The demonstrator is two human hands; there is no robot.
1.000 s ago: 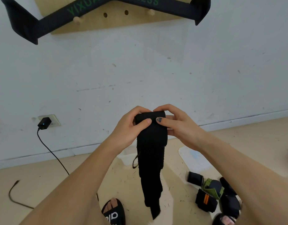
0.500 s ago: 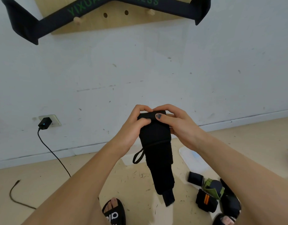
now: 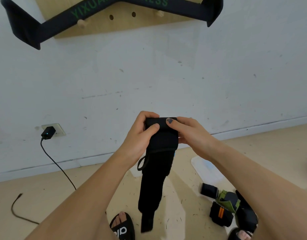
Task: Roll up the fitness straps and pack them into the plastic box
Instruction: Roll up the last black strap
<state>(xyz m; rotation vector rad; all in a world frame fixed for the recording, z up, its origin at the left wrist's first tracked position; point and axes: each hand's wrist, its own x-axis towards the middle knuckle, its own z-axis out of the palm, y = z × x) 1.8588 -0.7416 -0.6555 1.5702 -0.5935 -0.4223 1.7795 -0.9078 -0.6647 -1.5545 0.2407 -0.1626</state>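
Gripping the black strap (image 3: 159,163) top-end, both hands' fingers (image 3: 149,116) curl around it.

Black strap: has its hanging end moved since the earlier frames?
Yes. The hanging end of the black strap has swung left, closer to the black sandal on the floor.

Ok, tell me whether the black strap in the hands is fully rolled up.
No. Only the top of the black strap is rolled between the left hand and right hand; its tail hangs loose.
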